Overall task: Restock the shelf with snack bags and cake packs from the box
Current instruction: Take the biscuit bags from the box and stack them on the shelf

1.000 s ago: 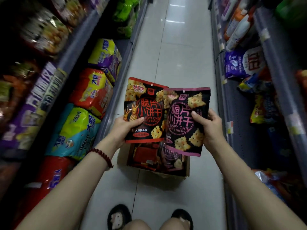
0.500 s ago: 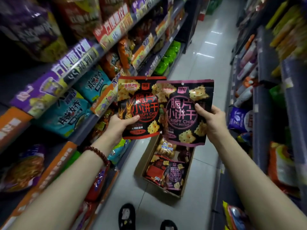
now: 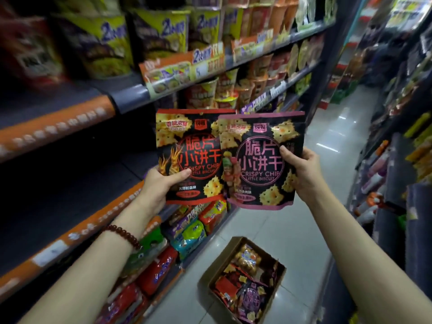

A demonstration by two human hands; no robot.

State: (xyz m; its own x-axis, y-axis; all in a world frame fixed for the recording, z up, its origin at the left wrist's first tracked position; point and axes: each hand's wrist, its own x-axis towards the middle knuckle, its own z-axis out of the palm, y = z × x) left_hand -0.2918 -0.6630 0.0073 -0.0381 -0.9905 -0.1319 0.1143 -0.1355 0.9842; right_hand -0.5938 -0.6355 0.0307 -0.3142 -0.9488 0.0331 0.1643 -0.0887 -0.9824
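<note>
Both biscuit bags have risen since the earlier head frame, from low over the aisle floor to level with the left-hand shelving, and the cardboard box [image 3: 243, 280] now sits well below them. Head view, the only one: my left hand [image 3: 161, 185] grips the red-trimmed crispy chip bag [image 3: 194, 155] at its lower left, thumb across the front; my right hand [image 3: 304, 174] grips the purple-trimmed crispy chip bag [image 3: 261, 160] at its right edge. The purple bag overlaps the red one's right side. Risk, as I judge it: each bag hangs from a one-sided grip, so either could swing, buckle or slip while being pushed onto the dark middle shelf [image 3: 58, 183], and the overlap could drag one bag along with the other. Hard to read: shelf interiors are nearly black, so I cannot tell how much free depth there is; the near shelving is motion-blurred; remaining packs in the box are a jumble I cannot count.
</note>
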